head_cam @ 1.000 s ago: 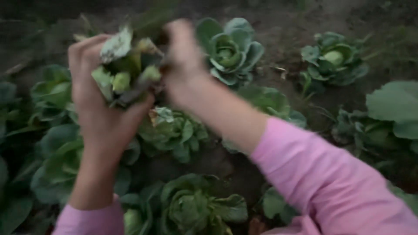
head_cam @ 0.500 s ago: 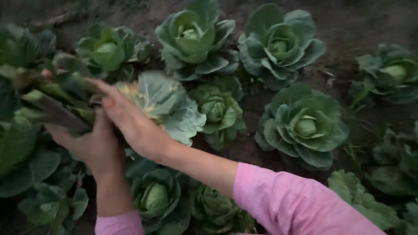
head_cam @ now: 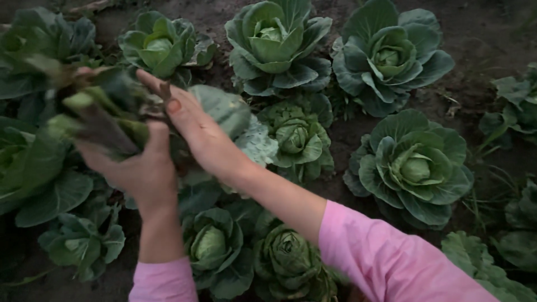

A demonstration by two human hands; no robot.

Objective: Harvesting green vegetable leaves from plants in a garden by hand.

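My left hand [head_cam: 134, 168] grips a bunch of cut cabbage leaves and stalks [head_cam: 92, 114], held up over the bed at the left. My right hand [head_cam: 198, 131] reaches across from the right, fingers stretched out and flat against the bunch and a big pale leaf [head_cam: 229, 112] behind it. Both arms wear pink sleeves [head_cam: 386, 257]. Under the hands grow small cabbage plants [head_cam: 212, 243].
Rows of cabbage heads fill the dark soil: one at top centre [head_cam: 274, 42], one at top right [head_cam: 389, 56], one at mid right [head_cam: 414, 168], a small one in the middle [head_cam: 293, 137]. Bare earth [head_cam: 486, 39] shows at the upper right.
The view has swung left and down over the bed. The leaf bunch went from in front of me to the left, and my right hand now lies flat against it.
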